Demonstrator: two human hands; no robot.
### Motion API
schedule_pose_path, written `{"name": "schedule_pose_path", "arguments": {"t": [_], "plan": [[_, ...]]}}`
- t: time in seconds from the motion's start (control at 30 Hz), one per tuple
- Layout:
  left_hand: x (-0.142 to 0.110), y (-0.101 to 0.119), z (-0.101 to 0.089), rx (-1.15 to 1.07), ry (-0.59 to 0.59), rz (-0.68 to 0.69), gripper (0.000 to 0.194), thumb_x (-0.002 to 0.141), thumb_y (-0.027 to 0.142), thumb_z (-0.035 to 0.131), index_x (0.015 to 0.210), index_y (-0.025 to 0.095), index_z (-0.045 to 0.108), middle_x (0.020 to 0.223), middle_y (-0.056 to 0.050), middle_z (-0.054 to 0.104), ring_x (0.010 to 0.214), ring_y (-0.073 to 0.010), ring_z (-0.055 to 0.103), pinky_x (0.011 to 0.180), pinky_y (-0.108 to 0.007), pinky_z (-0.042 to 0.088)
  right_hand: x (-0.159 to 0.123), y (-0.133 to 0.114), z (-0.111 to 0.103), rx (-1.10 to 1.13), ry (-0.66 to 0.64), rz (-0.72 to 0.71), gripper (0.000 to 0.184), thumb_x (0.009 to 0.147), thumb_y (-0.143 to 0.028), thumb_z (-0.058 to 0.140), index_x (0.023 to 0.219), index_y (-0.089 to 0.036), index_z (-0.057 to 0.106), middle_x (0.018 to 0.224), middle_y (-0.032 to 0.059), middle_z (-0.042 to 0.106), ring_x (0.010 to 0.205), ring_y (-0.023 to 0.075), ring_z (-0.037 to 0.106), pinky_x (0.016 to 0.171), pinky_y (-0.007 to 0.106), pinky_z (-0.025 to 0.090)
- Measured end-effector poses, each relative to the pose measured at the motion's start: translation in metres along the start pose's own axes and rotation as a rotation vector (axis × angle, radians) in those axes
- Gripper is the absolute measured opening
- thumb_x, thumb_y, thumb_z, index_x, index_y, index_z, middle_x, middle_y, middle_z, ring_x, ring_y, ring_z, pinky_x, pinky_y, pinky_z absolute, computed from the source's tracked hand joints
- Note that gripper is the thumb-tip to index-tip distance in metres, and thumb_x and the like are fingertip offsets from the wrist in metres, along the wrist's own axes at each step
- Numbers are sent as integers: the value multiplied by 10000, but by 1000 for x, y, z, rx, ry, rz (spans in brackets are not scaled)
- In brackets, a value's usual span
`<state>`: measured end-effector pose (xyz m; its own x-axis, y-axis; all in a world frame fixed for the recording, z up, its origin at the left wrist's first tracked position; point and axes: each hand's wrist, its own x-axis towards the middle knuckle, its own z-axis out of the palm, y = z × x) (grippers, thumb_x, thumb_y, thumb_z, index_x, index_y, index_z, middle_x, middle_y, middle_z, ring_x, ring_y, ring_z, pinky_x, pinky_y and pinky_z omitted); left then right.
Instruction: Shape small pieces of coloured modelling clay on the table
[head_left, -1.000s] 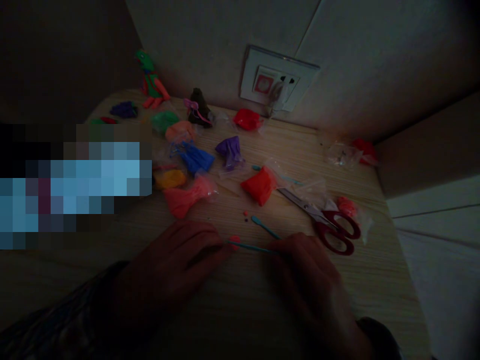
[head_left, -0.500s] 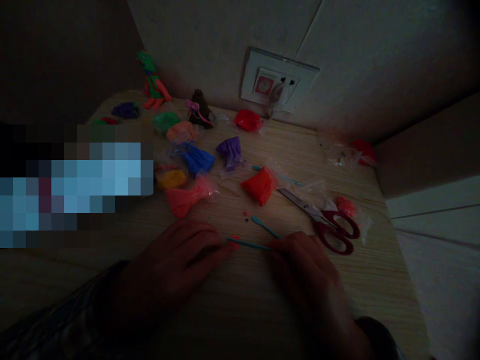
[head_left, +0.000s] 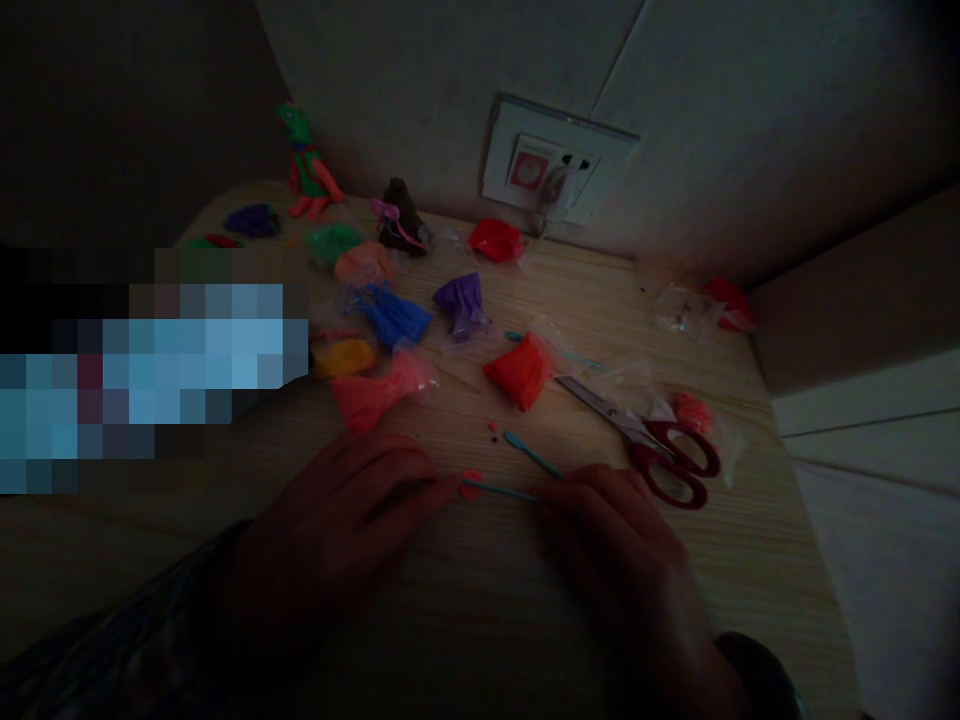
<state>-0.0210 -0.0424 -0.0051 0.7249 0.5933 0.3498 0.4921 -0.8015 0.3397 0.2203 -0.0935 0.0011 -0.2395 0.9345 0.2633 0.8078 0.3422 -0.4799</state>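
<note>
The left hand (head_left: 352, 500) rests on the pale wood-grain table (head_left: 757, 560) with its fingers close together, their tips at the left edge of a small, round, coral-pink disc of what looks like modelling clay (head_left: 470, 477); whether they pinch it, I cannot tell. The disc lies between the two hands, crossed by a thin teal plastic tool (head_left: 506, 491), whose other end is clamped in the fingers of the right hand (head_left: 622, 530). Such soft stuff probably dents easily, so the left fingertips should steady the rim without squashing it, while the right hand keeps the tool low, level and lightly pressed. A second teal tool with a rounded, spoon-like tip (head_left: 532, 455) runs up to the right hand; its far end is hidden. At the far left stands a smooth green-and-orange figure (head_left: 304, 165); then come a soft pink lump in crinkled clear film (head_left: 367, 395), a creased blue one (head_left: 394, 315) and a plump, pillow-shaped orange-red packet (head_left: 517, 372). On the right lie metal scissors with looped dark-red handles (head_left: 634, 428), blades pointing far left.
</note>
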Motion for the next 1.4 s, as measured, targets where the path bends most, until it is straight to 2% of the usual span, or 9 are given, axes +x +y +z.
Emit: {"name": "schedule_pose_path", "arguments": {"t": [0.1,0.27,0.47,0.63,0.97,1.23,1.4], "plan": [[0,0,0,-7,-9,7,298,975,156,349,1176,180,568,1051,-50,624,1022,-181,536,935,-369,449,-1,0,0,18,-6,19,165,856,-100,512,894,-226,612,822,8,628,723,176,575,631,314,486],[1,-1,1,-20,8,15,305,971,140,343,1169,166,574,1051,-54,626,1019,-180,540,942,-364,446,-2,0,0,4,-22,4,132,881,-146,500,905,-220,607,836,0,612,732,163,556,626,297,489],[0,1,0,-26,-35,-31,327,947,135,373,1196,216,568,1058,-46,640,1027,-188,551,947,-375,459,-3,0,-1,8,-37,27,162,876,-129,498,922,-241,606,850,11,625,746,178,569,622,309,508],[2,1,-1,-47,-2,-5,309,937,115,390,1166,187,585,1036,-52,638,1005,-181,557,927,-345,458,-1,-2,-2,-2,-33,20,181,860,-105,507,904,-238,622,839,12,631,725,177,579,613,307,509],[2,2,1,-50,4,-5,283,956,130,378,1138,173,590,1042,-58,633,1018,-182,547,927,-357,457,1,-3,-5,31,-35,2,205,854,-99,518,917,-257,633,830,8,644,706,167,591,605,291,493],[3,1,0,-52,4,-8,299,965,147,353,1149,190,586,1023,-52,640,1007,-179,551,911,-348,468,-1,-1,-5,-13,-59,-32,185,889,-118,483,921,-222,632,849,14,640,720,158,564,610,287,492],[6,0,0,-28,27,20,286,968,146,356,1102,159,608,989,-62,645,969,-178,567,865,-332,482,-2,2,-4,-6,-63,-15,173,900,-128,479,912,-213,629,835,1,629,705,148,541,605,285,470]]}}
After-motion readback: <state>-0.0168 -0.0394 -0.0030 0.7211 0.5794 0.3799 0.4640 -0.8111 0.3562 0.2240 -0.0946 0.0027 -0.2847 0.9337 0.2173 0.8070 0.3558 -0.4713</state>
